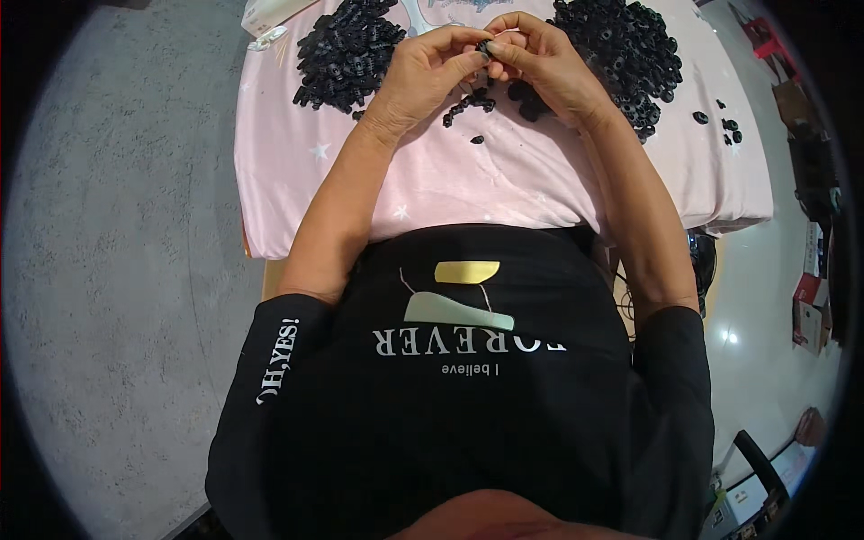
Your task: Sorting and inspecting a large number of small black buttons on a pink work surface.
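Over the far part of the pink cloth-covered table [490,189], my left hand [421,79] and my right hand [551,70] meet, fingertips pinched together. Between them is a small black plastic part [483,47], mostly covered by the fingers, so its exact kind does not show. A few small black pieces [470,104] lie on the cloth just below my hands, with a single one [477,139] closer to me. Beside my left hand rises a heap of black ribbed parts [346,56]. Another heap of black rounded parts [625,56] spreads beyond my right wrist.
Several loose black parts [731,130] sit near the table's right side. A white box [273,13] stands at the far left corner, and a pale, flat object [415,18] lies between the heaps. Cartons [810,315] line the floor at right.
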The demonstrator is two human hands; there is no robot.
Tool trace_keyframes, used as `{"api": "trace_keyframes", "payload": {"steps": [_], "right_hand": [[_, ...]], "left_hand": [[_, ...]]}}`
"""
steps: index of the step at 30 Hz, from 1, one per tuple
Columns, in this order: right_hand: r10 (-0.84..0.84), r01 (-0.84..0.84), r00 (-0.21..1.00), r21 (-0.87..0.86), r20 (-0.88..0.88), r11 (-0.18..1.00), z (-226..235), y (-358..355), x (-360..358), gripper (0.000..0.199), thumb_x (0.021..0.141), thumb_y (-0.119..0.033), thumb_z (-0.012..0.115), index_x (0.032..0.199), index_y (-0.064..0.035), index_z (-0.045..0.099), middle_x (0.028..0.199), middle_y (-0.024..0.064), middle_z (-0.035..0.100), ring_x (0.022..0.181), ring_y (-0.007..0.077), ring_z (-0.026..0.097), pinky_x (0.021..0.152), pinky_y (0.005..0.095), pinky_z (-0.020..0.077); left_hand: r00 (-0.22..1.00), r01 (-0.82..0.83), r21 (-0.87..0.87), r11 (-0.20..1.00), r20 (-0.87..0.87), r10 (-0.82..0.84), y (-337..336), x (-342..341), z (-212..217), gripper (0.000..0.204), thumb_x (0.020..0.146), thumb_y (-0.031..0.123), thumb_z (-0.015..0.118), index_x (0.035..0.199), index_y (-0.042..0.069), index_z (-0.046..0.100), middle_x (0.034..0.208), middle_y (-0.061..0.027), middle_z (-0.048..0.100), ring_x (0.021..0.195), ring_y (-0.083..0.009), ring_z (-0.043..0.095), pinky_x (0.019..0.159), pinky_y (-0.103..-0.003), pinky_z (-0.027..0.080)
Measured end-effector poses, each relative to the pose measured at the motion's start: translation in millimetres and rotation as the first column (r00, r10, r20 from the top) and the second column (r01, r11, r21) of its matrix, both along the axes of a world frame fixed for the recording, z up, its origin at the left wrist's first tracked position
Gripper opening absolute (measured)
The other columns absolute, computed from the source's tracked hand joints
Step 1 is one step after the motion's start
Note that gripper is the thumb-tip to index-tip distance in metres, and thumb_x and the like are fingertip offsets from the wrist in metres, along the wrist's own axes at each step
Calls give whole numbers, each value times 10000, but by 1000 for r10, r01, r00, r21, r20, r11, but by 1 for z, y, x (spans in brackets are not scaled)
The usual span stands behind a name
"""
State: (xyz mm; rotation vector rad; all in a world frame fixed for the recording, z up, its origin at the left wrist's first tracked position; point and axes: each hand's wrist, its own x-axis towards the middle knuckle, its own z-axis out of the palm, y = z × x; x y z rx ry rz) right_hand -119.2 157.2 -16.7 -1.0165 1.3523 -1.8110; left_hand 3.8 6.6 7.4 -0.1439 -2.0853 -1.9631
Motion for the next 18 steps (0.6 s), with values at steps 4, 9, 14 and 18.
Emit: {"api": "trace_keyframes", "payload": {"steps": [4, 9, 14, 18], "right_hand": [[-35, 35, 999, 0, 17, 999, 1, -1, 2, 264, 970, -177, 606, 1187, -40, 546, 864, 3, 636, 736, 51, 598, 692, 178, 490], [-27, 28, 998, -21, 50, 999, 4, 0, 5, 318, 969, -173, 605, 1244, -32, 529, 863, 6, 629, 732, 52, 592, 691, 183, 491], [9, -8, 998, -23, 65, 1000, 1, -1, 1, 372, 965, -176, 612, 1295, -35, 517, 862, 4, 624, 733, 48, 589, 691, 187, 495], [2, -1, 999, -13, 55, 1000, 5, 0, 6, 372, 959, -181, 621, 1289, -36, 530, 862, 3, 623, 731, 49, 589, 693, 186, 498]], "left_hand": [[999, -14, -12, 1000, 33, 15, -2, 0, -1, 275, 946, 62, 612, 1206, -29, 612, 950, -54, 676, 841, -85, 626, 775, -203, 525], [998, 42, 53, 998, 50, -44, -1, 1, 4, 288, 951, 78, 608, 1214, -39, 602, 975, -78, 680, 882, -126, 651, 815, -237, 537], [994, 99, 111, 989, 34, -104, 1, 4, 9, 304, 944, 64, 606, 1220, -61, 583, 983, -119, 683, 917, -170, 670, 865, -269, 546], [995, 95, 70, 993, 30, -98, -2, 3, 7, 304, 925, 46, 625, 1214, -47, 596, 987, -103, 683, 933, -158, 666, 873, -268, 541]]}}
